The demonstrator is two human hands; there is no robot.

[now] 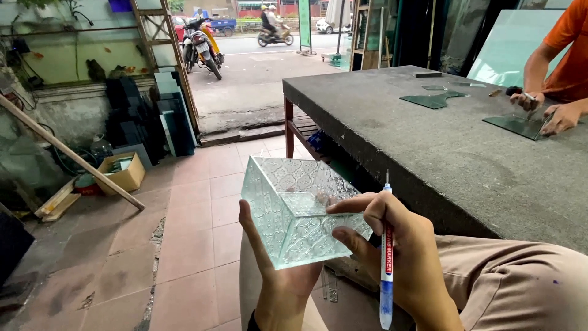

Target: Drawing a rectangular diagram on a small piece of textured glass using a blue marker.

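Glass box: a small open box (294,208) of patterned, textured clear glass, square-sided, held in the air near the bottom centre, over the tiled floor and just left of the worktop's near edge; it sits tilted, its open top facing up and right.
Left hand: the left hand (278,270) lies under and behind the box, palm cupped against its near side, thumb up along the left wall; it is closed around the box from below.
Right hand: the right hand (392,245) comes in from the right, fingertips (343,207) over the rim and inside the box, thumb on the outer wall; it pinches the box wall and also grips a pen.
Marker pen: a white and blue marker (386,257) stands upright between the right hand's fingers, tip up.
Worktop: a dark grey felt-covered worktop (429,135) stretches to the far right.
Co-worker: a person in an orange shirt (569,55) at the far right presses both hands on a dark glass piece (517,125).
Floor: reddish tiles (184,233), a cardboard box (122,171) far left.
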